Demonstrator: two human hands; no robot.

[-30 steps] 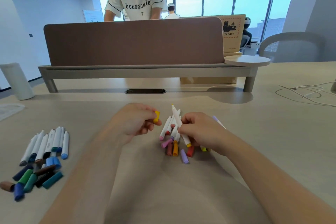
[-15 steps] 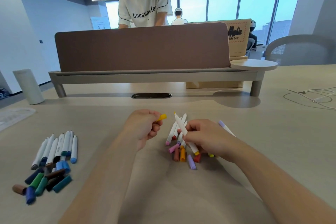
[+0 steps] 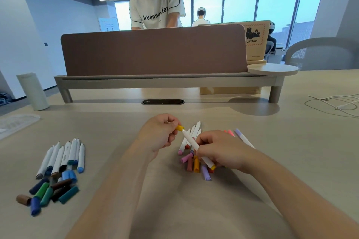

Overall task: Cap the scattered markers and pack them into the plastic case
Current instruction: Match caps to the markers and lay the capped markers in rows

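Markers in warm colours [image 3: 182, 144] lie heaped with loose warm caps [image 3: 196, 165] on the tabletop [image 3: 291, 141], on your side of the divider screen [image 3: 153, 50] and in front of its middle. Just over that heap, your right hand [image 3: 219, 149] has its grip curled round a white marker [image 3: 191, 141]. It slants with its tip up toward the screen and its orange-banded end down among the heap. Your left hand [image 3: 161, 134], beside it toward the screen's left end, pinches a yellow cap [image 3: 179, 127] in a narrow fingertip grip. The cap's mouth meets the marker's tip, but whether it is seated cannot be told. A lilac cap [image 3: 206, 175] lies at the edge of the heap farthest from the screen. A lilac-tipped marker [image 3: 242, 137] pokes out past your right hand toward the screen's right end. Well apart, in front of the screen's left end, white markers with blue and green ends [image 3: 64, 157] lie side by side, with dark, green and blue caps [image 3: 41, 190] scattered on the side away from the screen. A white cable [image 3: 338, 103] coils beyond the screen's right end, and a person in a headset [image 3: 155, 6] stands behind the screen.
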